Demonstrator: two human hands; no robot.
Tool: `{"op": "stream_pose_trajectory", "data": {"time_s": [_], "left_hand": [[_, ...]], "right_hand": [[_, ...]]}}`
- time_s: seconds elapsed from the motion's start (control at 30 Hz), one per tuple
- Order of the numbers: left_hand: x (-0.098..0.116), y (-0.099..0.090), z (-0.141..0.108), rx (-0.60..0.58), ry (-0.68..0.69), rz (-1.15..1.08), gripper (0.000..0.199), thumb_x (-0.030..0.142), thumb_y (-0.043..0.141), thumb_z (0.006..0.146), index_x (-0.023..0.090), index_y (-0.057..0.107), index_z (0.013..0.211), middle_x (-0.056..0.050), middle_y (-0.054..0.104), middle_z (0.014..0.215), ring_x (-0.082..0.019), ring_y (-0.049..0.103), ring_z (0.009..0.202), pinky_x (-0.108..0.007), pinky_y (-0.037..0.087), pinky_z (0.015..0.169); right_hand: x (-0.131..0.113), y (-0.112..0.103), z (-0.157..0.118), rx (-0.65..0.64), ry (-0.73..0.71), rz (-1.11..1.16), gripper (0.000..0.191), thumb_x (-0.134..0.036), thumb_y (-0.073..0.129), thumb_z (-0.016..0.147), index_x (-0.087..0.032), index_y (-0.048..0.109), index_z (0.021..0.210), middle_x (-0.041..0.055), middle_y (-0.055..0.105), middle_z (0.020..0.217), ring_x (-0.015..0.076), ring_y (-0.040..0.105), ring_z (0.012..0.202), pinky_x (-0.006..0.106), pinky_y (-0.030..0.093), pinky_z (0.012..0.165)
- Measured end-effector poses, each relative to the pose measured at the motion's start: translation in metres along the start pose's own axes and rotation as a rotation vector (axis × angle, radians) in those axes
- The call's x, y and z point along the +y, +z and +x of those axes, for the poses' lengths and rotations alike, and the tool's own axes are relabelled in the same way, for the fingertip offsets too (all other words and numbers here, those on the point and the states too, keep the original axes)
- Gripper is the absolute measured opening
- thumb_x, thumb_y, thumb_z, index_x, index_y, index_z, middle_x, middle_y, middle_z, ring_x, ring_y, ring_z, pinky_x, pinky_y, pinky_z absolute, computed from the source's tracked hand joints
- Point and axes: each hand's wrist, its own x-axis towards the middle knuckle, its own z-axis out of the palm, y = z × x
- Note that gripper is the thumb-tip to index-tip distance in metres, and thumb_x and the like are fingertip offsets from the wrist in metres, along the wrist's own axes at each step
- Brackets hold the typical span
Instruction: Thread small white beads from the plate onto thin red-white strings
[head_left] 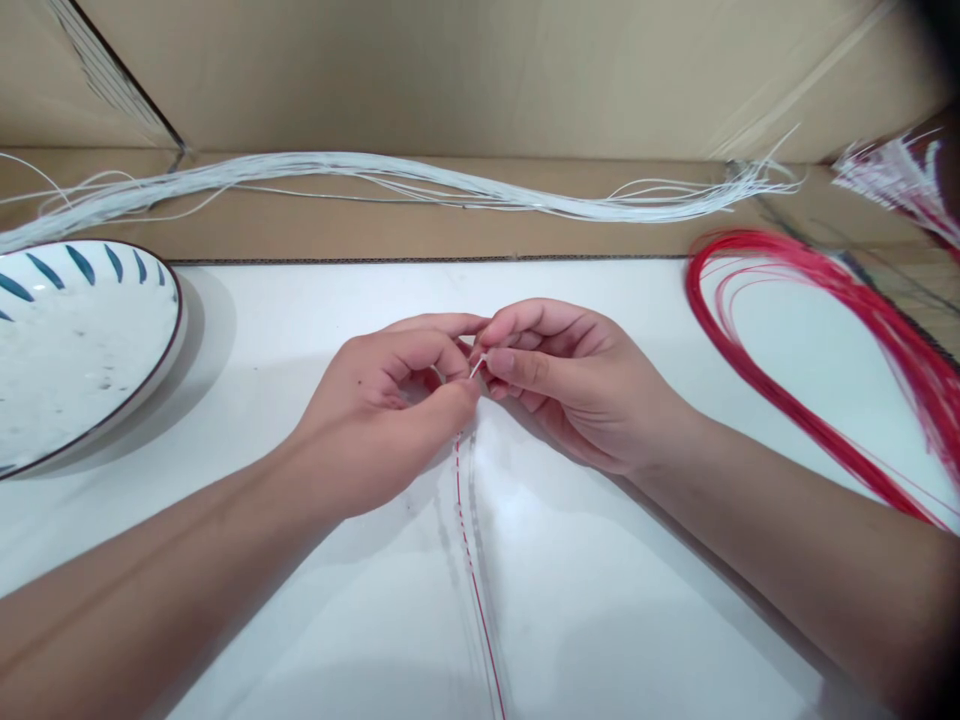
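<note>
My left hand (405,390) is closed in a pinch, thumb against fingers, on a thin cord. A short white stretch of the cord (476,367) spans the gap to my right hand (577,375). That hand is also pinched, and a tiny pale piece shows at its thumb tip, too small to name. Below my left hand hangs a thin red cord (484,615), its upper part broken into dashes by small pale bits. Whether it joins the white stretch is hidden by my fingers.
A white plate (161,375) with blue leaf marks and small clear bits stands at left. A bundle of white cords (420,180) lies along the cardboard (450,235) at the back. Looped red cords (772,405) lie at right, near white-tipped strands (896,180).
</note>
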Motion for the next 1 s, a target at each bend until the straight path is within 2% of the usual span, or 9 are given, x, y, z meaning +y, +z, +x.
{"op": "stream_pose_trajectory", "data": {"time_s": [0.2,0.37,0.43,0.6,0.77,0.9,1.0], "left_hand": [[0.0018,-0.0005,-0.0005,-0.009,-0.021,0.006,0.019,0.019,0.068,0.081,0.017,0.066,0.063,-0.006,0.071,0.131,-0.022,0.071,0.108,-0.027,0.059,0.079],[0.0031,-0.0002,-0.0013,-0.002,-0.041,0.017,0.020,0.018,0.067,0.080,0.018,0.064,0.060,-0.004,0.073,0.128,-0.023,0.072,0.103,-0.024,0.057,0.067],[0.0035,-0.0001,-0.0014,0.007,-0.039,0.043,0.018,0.018,0.067,0.078,0.018,0.065,0.060,-0.004,0.074,0.125,-0.025,0.072,0.102,-0.026,0.058,0.066],[0.0027,-0.0010,-0.0007,-0.002,-0.011,0.060,0.017,0.020,0.068,0.081,0.019,0.067,0.064,-0.003,0.075,0.122,-0.024,0.072,0.104,-0.030,0.059,0.080],[0.0010,-0.0024,-0.0007,-0.024,-0.001,0.076,0.018,0.025,0.071,0.085,0.020,0.069,0.068,-0.005,0.072,0.132,-0.026,0.069,0.119,-0.033,0.058,0.092],[0.0013,-0.0018,-0.0008,-0.022,0.016,0.065,0.017,0.025,0.072,0.085,0.020,0.070,0.069,-0.005,0.072,0.134,-0.025,0.071,0.116,-0.034,0.058,0.094],[0.0024,-0.0011,-0.0004,-0.014,0.019,0.056,0.018,0.026,0.073,0.086,0.020,0.070,0.069,-0.005,0.072,0.133,-0.025,0.070,0.117,-0.032,0.060,0.090]], "right_hand": [[0.0001,0.0004,-0.0005,0.012,-0.008,-0.020,0.011,-0.011,0.084,0.078,-0.017,0.076,0.082,-0.0006,0.075,0.076,0.0062,0.068,0.068,0.017,0.058,0.068],[-0.0002,0.0045,-0.0007,0.042,-0.037,-0.059,0.015,-0.011,0.086,0.075,-0.018,0.075,0.083,-0.0009,0.074,0.076,0.0076,0.068,0.067,0.020,0.058,0.067],[-0.0004,0.0059,-0.0008,0.063,-0.045,-0.091,0.020,-0.010,0.088,0.072,-0.019,0.074,0.083,-0.0017,0.073,0.076,0.0080,0.068,0.068,0.021,0.058,0.067],[-0.0014,0.0043,-0.0002,0.049,-0.017,-0.090,0.032,-0.005,0.090,0.066,-0.019,0.073,0.090,-0.0038,0.071,0.077,0.0078,0.066,0.071,0.021,0.058,0.069],[-0.0021,0.0016,0.0003,0.029,-0.005,-0.043,0.025,-0.008,0.081,0.078,-0.020,0.071,0.097,-0.0042,0.073,0.076,0.0077,0.066,0.067,0.022,0.057,0.068],[-0.0020,0.0013,0.0000,0.028,0.008,-0.065,0.028,-0.008,0.082,0.076,-0.020,0.070,0.098,-0.0038,0.073,0.077,0.0101,0.068,0.071,0.025,0.057,0.071],[-0.0015,0.0016,0.0004,0.025,0.000,-0.049,0.028,-0.010,0.083,0.077,-0.020,0.069,0.099,-0.0037,0.073,0.076,0.0103,0.068,0.069,0.025,0.057,0.071]]}}
